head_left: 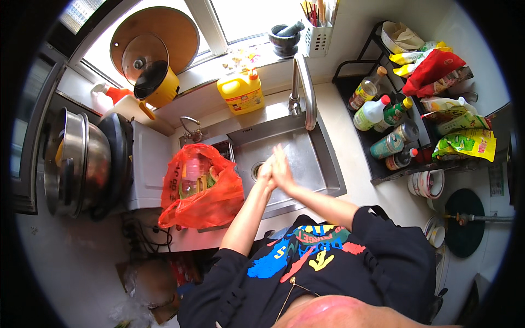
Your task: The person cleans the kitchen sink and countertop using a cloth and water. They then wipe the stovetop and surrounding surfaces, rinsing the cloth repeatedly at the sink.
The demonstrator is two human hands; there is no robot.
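Above the stainless steel sink (301,153), my left hand (265,171) and my right hand (282,169) are pressed together, palm to palm. The fingers point away from me and are blurred, so their exact grip is unclear. No object shows between them. The drain (257,167) lies partly hidden behind my left hand. A tall curved faucet (309,94) rises at the sink's far right, its spout over the basin; I see no water running. Left of my hands, a red plastic bag (223,203) stands open with a pink-capped bottle (192,174) inside, over the sink's left part.
A yellow detergent jug (242,93) stands behind the sink. A small tap (192,130) is at the back left. On the right, a black rack (379,180) holds bottles and food packets. Steel basins (96,160) lean at the left. A stone mortar (284,43) sits on the sill.
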